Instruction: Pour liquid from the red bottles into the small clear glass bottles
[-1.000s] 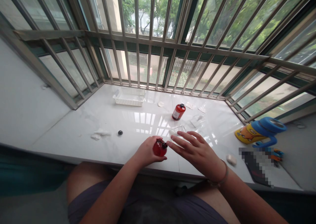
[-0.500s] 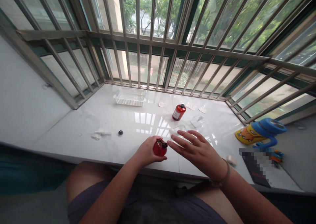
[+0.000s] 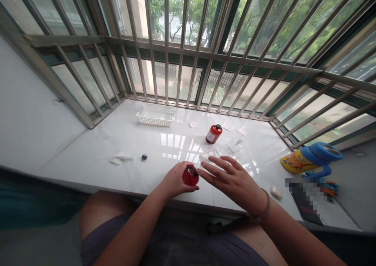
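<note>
Head view: the left hand [image 3: 173, 180] wraps its fingers round the red bottle [image 3: 189, 179] near the front edge of the worktop [image 3: 88, 156]. The right hand [image 3: 235, 182] reaches its spread fingers to the black nozzle [image 3: 195, 173] — contact unclear. Working that nozzle seems in hand — a press calls for steady holding.

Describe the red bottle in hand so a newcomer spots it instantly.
Below the barred window runs a white counter. Near its front edge, the left hand grips the red bottle. The other red bottle stands untouched farther back; only this one is held.
</note>
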`<state>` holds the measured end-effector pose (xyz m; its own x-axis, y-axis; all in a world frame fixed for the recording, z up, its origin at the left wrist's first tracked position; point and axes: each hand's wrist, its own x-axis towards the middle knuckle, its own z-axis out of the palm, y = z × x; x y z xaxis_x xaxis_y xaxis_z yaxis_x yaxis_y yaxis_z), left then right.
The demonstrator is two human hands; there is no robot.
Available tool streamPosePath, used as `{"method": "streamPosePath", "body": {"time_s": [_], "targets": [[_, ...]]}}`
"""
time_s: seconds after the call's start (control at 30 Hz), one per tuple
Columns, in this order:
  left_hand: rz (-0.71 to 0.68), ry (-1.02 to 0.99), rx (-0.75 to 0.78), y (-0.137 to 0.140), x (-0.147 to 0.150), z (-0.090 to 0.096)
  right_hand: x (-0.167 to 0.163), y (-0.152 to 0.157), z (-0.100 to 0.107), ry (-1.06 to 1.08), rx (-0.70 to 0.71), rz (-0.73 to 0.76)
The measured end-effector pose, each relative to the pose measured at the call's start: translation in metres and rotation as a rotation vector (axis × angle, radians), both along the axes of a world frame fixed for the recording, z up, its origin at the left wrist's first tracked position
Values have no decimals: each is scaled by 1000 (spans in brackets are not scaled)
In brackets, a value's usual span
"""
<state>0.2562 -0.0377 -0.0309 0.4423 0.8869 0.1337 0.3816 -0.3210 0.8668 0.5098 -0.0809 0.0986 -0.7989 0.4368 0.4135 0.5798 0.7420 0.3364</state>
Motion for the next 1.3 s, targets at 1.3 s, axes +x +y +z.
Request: {"method": "streamPosePath", "body": {"time_s": [1.3], "targets": [[640,294,230,26,-123,-33,39,-17,-194,889,-244,-460]]}}
